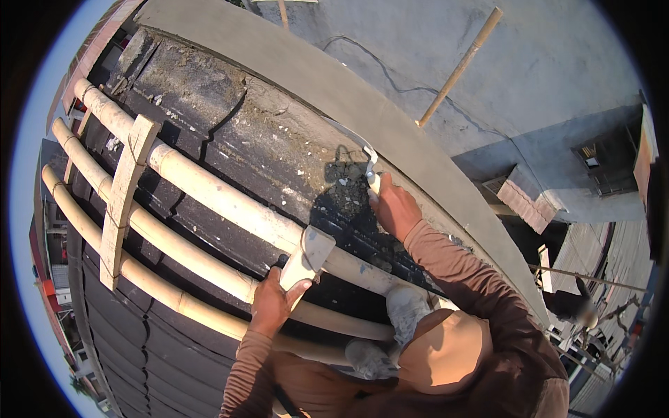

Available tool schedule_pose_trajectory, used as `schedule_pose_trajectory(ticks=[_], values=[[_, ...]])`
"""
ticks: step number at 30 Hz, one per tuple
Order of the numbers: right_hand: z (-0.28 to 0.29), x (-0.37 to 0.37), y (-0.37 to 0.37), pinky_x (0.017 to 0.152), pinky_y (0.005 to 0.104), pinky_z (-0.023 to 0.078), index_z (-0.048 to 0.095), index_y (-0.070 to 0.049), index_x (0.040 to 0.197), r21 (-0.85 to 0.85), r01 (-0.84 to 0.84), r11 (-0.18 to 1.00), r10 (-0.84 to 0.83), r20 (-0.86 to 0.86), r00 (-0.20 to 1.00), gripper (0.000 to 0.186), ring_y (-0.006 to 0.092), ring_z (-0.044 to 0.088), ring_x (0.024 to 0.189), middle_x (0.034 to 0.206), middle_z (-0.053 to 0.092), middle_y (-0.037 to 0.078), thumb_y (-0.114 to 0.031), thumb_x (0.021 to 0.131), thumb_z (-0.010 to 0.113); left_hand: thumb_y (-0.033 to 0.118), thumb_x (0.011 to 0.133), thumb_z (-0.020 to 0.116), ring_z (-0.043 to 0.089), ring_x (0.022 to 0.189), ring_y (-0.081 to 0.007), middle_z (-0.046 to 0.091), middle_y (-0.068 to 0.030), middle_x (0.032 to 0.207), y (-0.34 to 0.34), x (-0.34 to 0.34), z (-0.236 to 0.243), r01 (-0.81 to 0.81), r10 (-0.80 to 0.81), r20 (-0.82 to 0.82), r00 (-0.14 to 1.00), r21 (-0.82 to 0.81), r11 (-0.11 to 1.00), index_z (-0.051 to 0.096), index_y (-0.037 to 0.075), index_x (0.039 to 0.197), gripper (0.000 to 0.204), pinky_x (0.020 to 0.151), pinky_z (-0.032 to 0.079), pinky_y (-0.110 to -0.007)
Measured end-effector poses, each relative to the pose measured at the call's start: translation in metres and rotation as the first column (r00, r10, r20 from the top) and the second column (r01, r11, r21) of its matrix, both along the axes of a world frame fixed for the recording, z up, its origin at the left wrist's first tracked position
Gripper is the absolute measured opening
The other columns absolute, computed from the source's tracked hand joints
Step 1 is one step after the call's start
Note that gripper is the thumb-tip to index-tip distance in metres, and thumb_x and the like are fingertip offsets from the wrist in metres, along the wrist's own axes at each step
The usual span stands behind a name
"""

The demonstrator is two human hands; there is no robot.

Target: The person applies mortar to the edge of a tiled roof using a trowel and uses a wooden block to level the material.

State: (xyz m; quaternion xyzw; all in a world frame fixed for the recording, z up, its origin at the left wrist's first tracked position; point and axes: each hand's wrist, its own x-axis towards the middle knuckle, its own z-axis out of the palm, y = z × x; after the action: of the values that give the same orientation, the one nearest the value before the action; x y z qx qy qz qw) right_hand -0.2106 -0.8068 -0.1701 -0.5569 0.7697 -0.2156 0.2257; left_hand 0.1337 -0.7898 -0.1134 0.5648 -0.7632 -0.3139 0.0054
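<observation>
My right hand [398,211] is closed around the pale handle of a trowel [371,159]. Its curved metal neck shows above my fingers, and the thin blade appears nearly edge-on beside the smooth grey cement ledge [411,139]. Below the trowel, crumbly mortar [343,191] lies in the shadow against the foot of the ledge. My left hand [272,303] grips a pale flat rectangular block [308,256], whose far end overlaps the topmost bamboo pole. The underside of that block is hidden.
Bamboo poles [216,200] run lengthwise over the dark corrugated roof [118,334], tied to a wooden crosspiece [125,202]. My feet [408,313] rest at the poles. Beyond the ledge the wall drops away; a bamboo stick [460,66] leans there, and another person [573,305] is far below right.
</observation>
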Motion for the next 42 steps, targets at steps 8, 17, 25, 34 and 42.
schedule_pose_trajectory(ticks=[8,17,25,34,42], values=[[0.007,-0.022,-0.004,0.083,0.0549,0.055,0.043,0.002,0.128,0.035,-0.116,0.993,0.116,-0.013,0.993,0.048,0.0491,0.069,0.094,0.097,0.070,0.031,-0.030,0.098,0.061,0.065,0.086,0.075,0.070,0.095,-0.0501,0.071,-0.0336,0.097,0.000,-0.003,0.007,-0.052,0.053,-0.023,0.998,0.057,0.997,0.059,-0.013,0.114,0.084,0.080,0.056,-0.049],[0.009,-0.010,-0.007,0.080,0.0553,0.055,0.043,0.002,0.125,0.076,-0.049,0.996,0.040,0.116,0.992,0.048,0.0509,0.068,0.092,0.095,0.069,0.032,-0.024,0.094,0.068,0.065,0.087,0.074,0.070,0.092,-0.0474,0.069,-0.0344,0.095,0.003,0.002,-0.006,-0.007,0.011,0.053,0.999,-0.072,0.997,0.053,-0.020,0.127,0.096,0.081,0.055,-0.046],[0.021,-0.002,0.014,0.082,0.0535,0.055,0.047,0.005,0.125,0.108,-0.130,0.986,0.116,0.130,0.985,0.047,0.0492,0.070,0.092,0.094,0.071,0.031,-0.026,0.095,0.065,0.060,0.088,0.076,0.071,0.092,-0.0440,0.070,-0.0323,0.098,0.001,0.001,-0.002,-0.037,0.037,0.065,0.997,-0.004,0.999,0.057,-0.016,0.118,0.084,0.081,0.055,-0.045],[0.025,-0.002,0.060,0.079,0.0536,0.056,0.034,0.002,0.149,-0.134,-0.095,0.986,0.105,0.071,0.992,0.067,0.0502,0.069,0.089,0.107,0.065,0.035,-0.022,0.094,0.064,0.060,0.086,0.078,0.069,0.091,-0.0486,0.070,-0.0321,0.094,0.000,-0.001,0.000,-0.035,0.035,0.007,0.999,-0.017,0.999,0.057,-0.011,0.116,0.080,0.078,0.055,-0.049],[0.031,0.015,0.006,0.078,0.0530,0.056,0.034,0.003,0.150,0.103,-0.062,0.993,0.049,0.131,0.990,0.068,0.0502,0.069,0.088,0.096,0.068,0.035,-0.014,0.091,0.063,0.062,0.087,0.076,0.068,0.082,-0.0444,0.068,-0.0305,0.089,0.001,-0.005,0.007,-0.032,0.031,0.077,0.997,0.012,0.999,0.058,-0.011,0.106,0.078,0.072,0.054,-0.047]])
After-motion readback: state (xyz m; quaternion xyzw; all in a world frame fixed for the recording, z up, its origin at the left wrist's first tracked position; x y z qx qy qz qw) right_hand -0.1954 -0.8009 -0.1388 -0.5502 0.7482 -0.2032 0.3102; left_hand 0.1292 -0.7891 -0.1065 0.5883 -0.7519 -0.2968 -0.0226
